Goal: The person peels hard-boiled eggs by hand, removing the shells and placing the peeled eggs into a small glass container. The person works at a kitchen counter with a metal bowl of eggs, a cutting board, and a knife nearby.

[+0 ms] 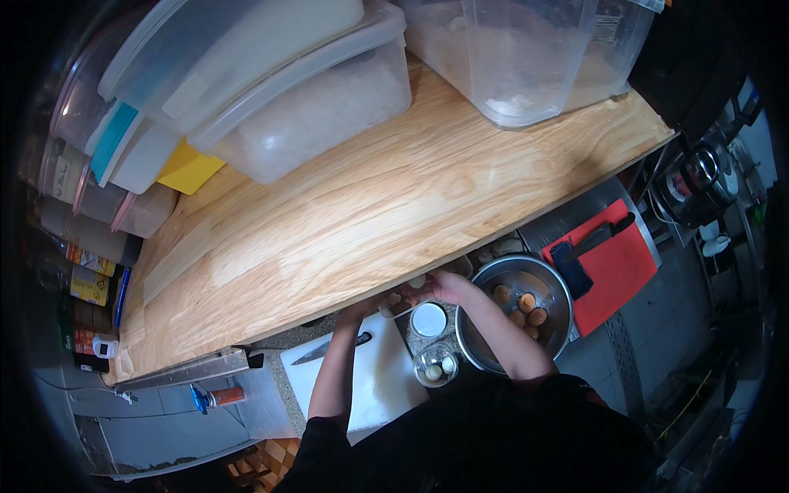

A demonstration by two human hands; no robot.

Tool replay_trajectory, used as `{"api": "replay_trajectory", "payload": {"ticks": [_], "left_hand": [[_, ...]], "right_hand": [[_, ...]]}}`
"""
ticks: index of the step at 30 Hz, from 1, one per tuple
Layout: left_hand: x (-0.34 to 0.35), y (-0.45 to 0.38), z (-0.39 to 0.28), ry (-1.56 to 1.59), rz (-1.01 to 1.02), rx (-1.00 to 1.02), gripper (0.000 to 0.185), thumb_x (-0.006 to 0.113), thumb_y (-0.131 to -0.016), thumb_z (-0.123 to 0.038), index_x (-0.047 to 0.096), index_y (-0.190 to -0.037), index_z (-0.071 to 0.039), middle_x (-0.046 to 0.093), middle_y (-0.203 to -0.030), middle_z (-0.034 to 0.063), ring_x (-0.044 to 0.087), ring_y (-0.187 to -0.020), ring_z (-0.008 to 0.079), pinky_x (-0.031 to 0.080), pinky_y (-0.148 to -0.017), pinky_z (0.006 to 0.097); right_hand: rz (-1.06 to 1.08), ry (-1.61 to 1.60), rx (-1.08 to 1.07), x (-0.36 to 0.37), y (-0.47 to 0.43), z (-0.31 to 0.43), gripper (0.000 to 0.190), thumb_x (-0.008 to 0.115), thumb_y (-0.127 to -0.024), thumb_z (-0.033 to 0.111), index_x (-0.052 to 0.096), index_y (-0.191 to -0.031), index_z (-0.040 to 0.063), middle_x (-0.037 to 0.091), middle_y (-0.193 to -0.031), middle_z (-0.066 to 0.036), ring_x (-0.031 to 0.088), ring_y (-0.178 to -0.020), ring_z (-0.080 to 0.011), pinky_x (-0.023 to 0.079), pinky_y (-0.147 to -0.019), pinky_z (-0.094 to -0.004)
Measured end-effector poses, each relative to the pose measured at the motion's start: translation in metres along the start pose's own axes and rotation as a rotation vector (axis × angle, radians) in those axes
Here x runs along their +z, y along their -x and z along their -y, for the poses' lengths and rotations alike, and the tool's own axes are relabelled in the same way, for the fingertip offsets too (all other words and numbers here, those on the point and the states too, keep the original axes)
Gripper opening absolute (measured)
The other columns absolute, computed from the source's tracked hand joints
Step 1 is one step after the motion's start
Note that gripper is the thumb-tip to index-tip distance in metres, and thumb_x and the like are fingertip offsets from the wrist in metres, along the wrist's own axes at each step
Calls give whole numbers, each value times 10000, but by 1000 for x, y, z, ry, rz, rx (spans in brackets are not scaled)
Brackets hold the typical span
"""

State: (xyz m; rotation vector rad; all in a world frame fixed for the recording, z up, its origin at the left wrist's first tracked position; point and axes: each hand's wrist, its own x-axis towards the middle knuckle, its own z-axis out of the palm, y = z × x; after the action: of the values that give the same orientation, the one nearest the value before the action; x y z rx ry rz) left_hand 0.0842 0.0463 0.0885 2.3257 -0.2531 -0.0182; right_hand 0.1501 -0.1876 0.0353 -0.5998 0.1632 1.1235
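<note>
My right hand [449, 287] reaches under the front edge of the wooden shelf, with a pale egg [417, 281] at its fingers. Close by on the left is my left hand [363, 308], its fingers partly hidden by the shelf edge, so its grip is unclear. A clear plastic container [400, 310] lies below both hands. Under my right forearm stands a steel bowl [463, 345] holding several brown eggs [527, 302] in what looks like water. Beside the bowl are a jar with a white lid [428, 320] and a clear jar [421, 371] with pale eggs [434, 372] inside.
A white cutting board [385, 376] with a knife [314, 354] lies below my left arm. On the right, a red cutting board [622, 265] carries a cleaver [588, 241] and a dark flat object [570, 268]. The wooden shelf [345, 228] overhangs the counter, bearing large plastic bins [320, 117].
</note>
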Motion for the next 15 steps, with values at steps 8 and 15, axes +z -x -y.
{"api": "replay_trajectory", "payload": {"ticks": [8,15], "left_hand": [[14,-8,-37,-88,-203,26,294,822,-790,-157,746,-1065,-87,731,-976,106,726,-920,285,572,-810,387],[27,-4,-107,-195,-241,-145,273,835,-726,-164,728,-967,-97,698,-963,91,689,-889,311,552,-819,441]], "right_hand": [[-155,85,-159,6,2,-3,490,441,-1100,324,412,-1426,-41,571,-1316,-256,684,-1096,-403,614,-930,-537],[-182,-11,-243,7,-2,-21,359,594,-1035,280,553,-1335,88,638,-1200,-160,707,-993,-291,625,-762,-440]]}}
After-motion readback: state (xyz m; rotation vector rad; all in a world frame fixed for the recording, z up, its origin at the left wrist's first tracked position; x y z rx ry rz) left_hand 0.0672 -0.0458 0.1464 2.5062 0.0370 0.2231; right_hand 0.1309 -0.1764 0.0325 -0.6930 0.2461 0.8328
